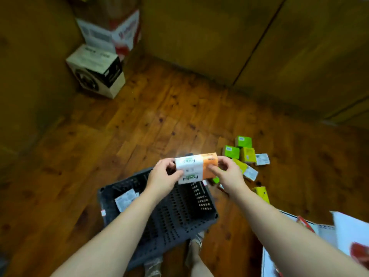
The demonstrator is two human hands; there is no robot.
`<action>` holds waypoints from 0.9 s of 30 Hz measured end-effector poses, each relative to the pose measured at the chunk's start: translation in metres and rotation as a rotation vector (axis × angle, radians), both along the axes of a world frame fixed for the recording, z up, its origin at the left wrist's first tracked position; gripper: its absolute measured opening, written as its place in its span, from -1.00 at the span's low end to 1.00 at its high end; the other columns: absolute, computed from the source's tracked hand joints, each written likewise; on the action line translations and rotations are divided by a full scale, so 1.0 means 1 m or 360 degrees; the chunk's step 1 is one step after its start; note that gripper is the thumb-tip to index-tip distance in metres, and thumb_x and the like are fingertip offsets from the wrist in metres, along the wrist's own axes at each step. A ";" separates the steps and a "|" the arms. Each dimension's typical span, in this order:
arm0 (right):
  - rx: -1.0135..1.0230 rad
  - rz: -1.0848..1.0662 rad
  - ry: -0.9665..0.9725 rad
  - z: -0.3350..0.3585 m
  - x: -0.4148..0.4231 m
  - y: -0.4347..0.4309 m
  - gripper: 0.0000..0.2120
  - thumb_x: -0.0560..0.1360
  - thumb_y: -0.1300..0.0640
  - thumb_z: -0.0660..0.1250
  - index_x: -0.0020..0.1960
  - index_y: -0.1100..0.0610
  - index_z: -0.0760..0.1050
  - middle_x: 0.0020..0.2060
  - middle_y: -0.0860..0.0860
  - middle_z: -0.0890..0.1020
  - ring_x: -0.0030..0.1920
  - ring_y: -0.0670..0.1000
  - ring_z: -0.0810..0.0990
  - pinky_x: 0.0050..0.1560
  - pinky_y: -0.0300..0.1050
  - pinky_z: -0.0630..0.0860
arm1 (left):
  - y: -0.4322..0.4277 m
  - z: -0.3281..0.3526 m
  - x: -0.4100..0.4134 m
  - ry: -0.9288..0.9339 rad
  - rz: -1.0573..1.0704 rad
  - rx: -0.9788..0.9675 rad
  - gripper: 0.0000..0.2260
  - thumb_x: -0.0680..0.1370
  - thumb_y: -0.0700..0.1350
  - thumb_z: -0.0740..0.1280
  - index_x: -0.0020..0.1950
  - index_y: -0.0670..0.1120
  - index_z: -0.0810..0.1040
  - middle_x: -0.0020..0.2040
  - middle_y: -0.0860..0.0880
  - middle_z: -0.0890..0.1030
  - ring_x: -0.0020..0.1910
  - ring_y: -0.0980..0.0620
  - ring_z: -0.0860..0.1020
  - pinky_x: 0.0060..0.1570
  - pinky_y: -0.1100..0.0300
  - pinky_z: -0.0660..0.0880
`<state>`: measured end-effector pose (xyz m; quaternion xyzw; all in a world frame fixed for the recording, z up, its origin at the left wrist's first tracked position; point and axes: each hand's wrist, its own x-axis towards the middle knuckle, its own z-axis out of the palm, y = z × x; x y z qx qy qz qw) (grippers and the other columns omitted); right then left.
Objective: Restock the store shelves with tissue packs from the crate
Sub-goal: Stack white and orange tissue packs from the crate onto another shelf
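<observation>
Both hands grip one orange-and-white tissue pack [196, 167] above the dark crate [179, 216]; left hand [162, 177] pinches its left end; right hand [227, 172] its right; green boxes [239, 150] litter the floor [139, 126].

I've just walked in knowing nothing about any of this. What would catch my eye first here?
The white-and-orange tissue pack at the centre, gripped at its ends by the left hand and the right hand, over the far edge of a dark grey perforated crate. To the right, bright green and yellow boxes lie scattered on the wooden floor.
</observation>
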<state>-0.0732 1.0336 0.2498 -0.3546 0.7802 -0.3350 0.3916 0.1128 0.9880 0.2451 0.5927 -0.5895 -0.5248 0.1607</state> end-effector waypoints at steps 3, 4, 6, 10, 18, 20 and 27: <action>-0.0196 -0.0318 -0.0296 0.058 -0.013 0.030 -0.86 0.47 0.28 0.36 -0.13 0.06 0.46 -0.17 0.04 0.58 -0.14 0.02 0.52 -0.12 -0.06 0.46 | 0.009 0.059 -0.021 0.0161 -0.0138 -0.0029 -0.87 0.47 -0.16 0.41 -0.12 -0.15 0.47 -0.07 -0.04 0.63 -0.10 0.01 0.56 -0.09 0.15 0.45; -0.0253 -0.0403 -0.0345 0.073 -0.019 0.043 -0.90 0.49 0.26 0.35 -0.10 0.09 0.46 -0.16 0.06 0.58 -0.14 0.02 0.52 -0.11 -0.04 0.47 | 0.014 0.077 -0.031 0.0228 -0.0180 -0.0026 -0.87 0.47 -0.18 0.40 -0.10 -0.15 0.47 -0.09 -0.03 0.62 -0.13 0.06 0.55 -0.12 0.21 0.45; -0.0343 -0.0586 -0.0384 0.101 -0.032 0.071 -0.95 0.51 0.19 0.32 -0.04 0.14 0.47 -0.13 0.07 0.57 -0.14 0.03 0.53 -0.13 -0.01 0.50 | 0.028 0.109 -0.054 0.0338 -0.0280 -0.0030 -0.88 0.48 -0.21 0.39 -0.08 -0.14 0.46 -0.08 -0.02 0.61 -0.15 0.13 0.54 -0.15 0.29 0.45; -0.0537 -0.0939 -0.0355 0.157 -0.068 0.133 -0.96 0.52 0.20 0.30 -0.03 0.11 0.50 -0.09 0.09 0.59 -0.16 0.01 0.54 -0.26 -0.13 0.49 | 0.061 0.158 -0.115 0.0465 -0.0504 -0.0039 -0.87 0.49 -0.20 0.39 -0.06 -0.09 0.44 -0.02 -0.06 0.61 -0.07 0.02 0.57 -0.07 0.13 0.54; -0.1020 -0.1569 -0.0179 0.264 -0.147 0.309 -0.86 0.34 0.19 0.38 -0.10 0.07 0.53 -0.19 0.04 0.60 -0.19 0.07 0.54 -0.28 -0.13 0.49 | 0.188 0.264 -0.270 0.0851 -0.1250 0.0029 -0.63 0.51 -0.18 0.36 0.27 0.02 0.37 0.06 -0.12 0.57 0.04 -0.03 0.59 -0.16 0.18 0.53; -0.1118 -0.1738 -0.0119 0.283 -0.164 0.359 -0.88 0.33 0.20 0.38 -0.13 0.08 0.55 -0.22 0.05 0.61 -0.22 0.08 0.55 -0.26 -0.13 0.48 | 0.233 0.286 -0.304 0.0887 -0.1409 0.0049 -0.67 0.51 -0.16 0.36 0.22 0.06 0.39 0.06 -0.11 0.58 0.06 -0.02 0.58 -0.09 0.17 0.56; -0.1347 -0.2108 0.0146 0.312 -0.190 0.508 -0.87 0.46 0.32 0.31 -0.10 0.10 0.54 -0.21 0.06 0.61 -0.22 0.03 0.57 -0.16 -0.11 0.50 | 0.372 0.326 -0.378 0.1057 -0.1851 0.0253 -0.62 0.48 -0.22 0.39 0.27 -0.06 0.42 0.01 -0.14 0.62 0.01 -0.12 0.60 -0.03 0.01 0.49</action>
